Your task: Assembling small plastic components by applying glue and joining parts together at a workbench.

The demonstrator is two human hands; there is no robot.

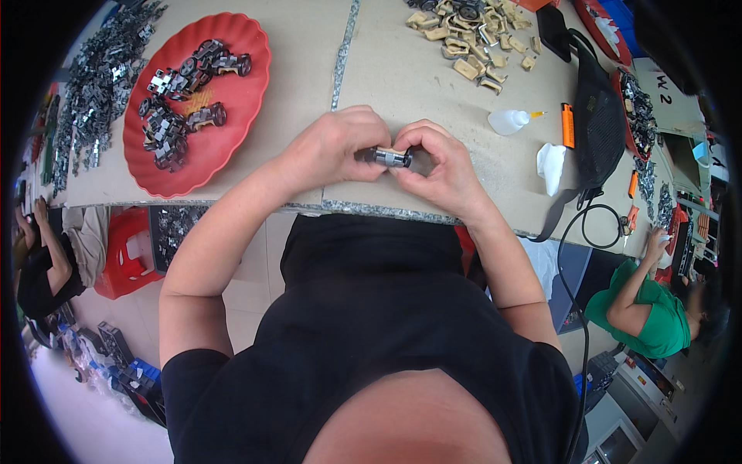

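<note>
Both hands meet over the front edge of the table, pinching one small toy car chassis with dark wheels and a grey middle. My left hand grips its left end and my right hand its right end; the fingertips hide parts of it. To the left, a red scalloped tray bears several similar wheeled chassis. Beyond my hands lies a scattered heap of tan plastic parts.
Right of my hands are a white dropper bottle, an orange tool, crumpled white tissue and a black bag with a cable. Small grey parts pile up far left. Co-workers sit at both sides, one in green.
</note>
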